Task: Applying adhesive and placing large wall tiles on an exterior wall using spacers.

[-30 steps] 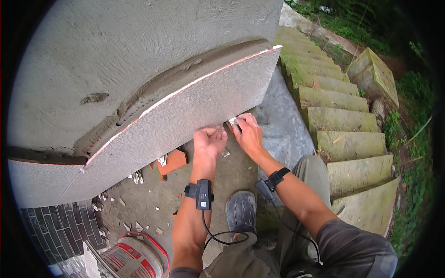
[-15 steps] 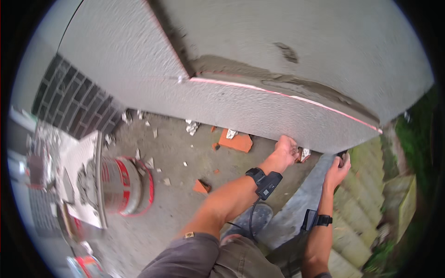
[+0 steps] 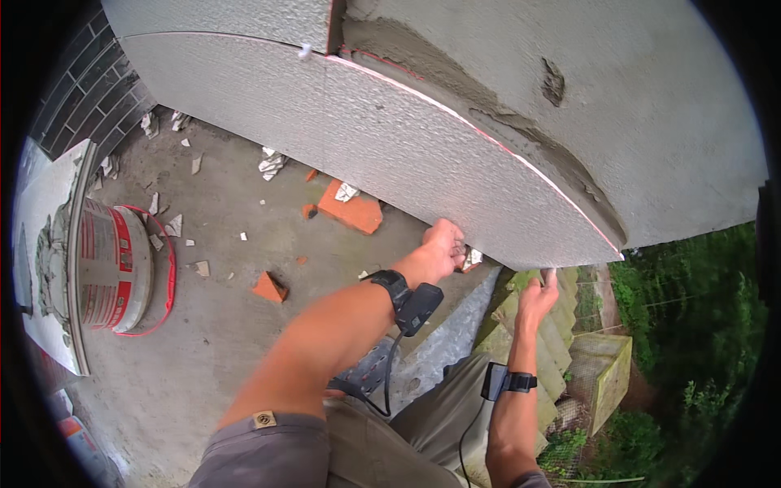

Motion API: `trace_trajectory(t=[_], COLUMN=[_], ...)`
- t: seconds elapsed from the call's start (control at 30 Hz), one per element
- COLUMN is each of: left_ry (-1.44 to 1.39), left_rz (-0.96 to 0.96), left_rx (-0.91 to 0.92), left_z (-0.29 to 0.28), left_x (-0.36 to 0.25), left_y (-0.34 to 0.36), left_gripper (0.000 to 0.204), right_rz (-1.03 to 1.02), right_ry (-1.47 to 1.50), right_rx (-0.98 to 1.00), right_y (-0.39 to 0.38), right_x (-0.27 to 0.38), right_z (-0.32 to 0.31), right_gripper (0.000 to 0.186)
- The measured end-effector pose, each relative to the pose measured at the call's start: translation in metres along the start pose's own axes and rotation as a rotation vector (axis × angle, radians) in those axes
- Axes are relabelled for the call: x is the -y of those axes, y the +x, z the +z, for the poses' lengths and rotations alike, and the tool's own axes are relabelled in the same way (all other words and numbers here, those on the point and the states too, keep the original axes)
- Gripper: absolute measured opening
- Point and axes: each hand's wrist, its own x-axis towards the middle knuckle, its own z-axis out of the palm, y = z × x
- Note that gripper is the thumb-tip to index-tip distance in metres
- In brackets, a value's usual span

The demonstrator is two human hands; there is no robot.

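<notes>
We count two hands, left hand (image 3: 442,246) and right hand (image 3: 537,299), two black wrist devices (image 3: 418,310), one red-handled bucket (image 3: 106,260) near the floor's (image 3: 183,398) left edge, and two larger orange brick pieces: a slab (image 3: 350,211) by the wall-side edge, a wedge (image 3: 269,287) farther in.

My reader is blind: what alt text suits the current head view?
A person's left hand and right hand are at the lower edge of a grey textured panel against a wall. Orange brick pieces and pale scraps lie on the floor, with a bucket to the left and mossy steps to the right.
</notes>
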Motion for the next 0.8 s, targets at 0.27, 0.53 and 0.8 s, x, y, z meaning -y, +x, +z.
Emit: trace_trajectory(t=[0.27,0.53,0.8], left_ry=[0.178,2.354,2.495], left_rz=[0.044,0.605,0.438], left_rx=[0.087,1.027,0.713], left_z=[-0.002,0.039,-0.032], left_x=[0.011,-0.002,-0.050], left_y=[-0.004,-0.166,-0.185], left_gripper=[0.004,0.032,0.028], right_rz=[0.029,-0.059,-0.020], right_ry=[0.185,0.116,0.086], right_rx=[0.076,0.180,0.191], right_y=[0.012,0.021,0.009], right_x=[-0.017,-0.030,-0.016], right_z=[-0.004,-0.012,-0.002], right_gripper=[0.066,0.066,0.065])
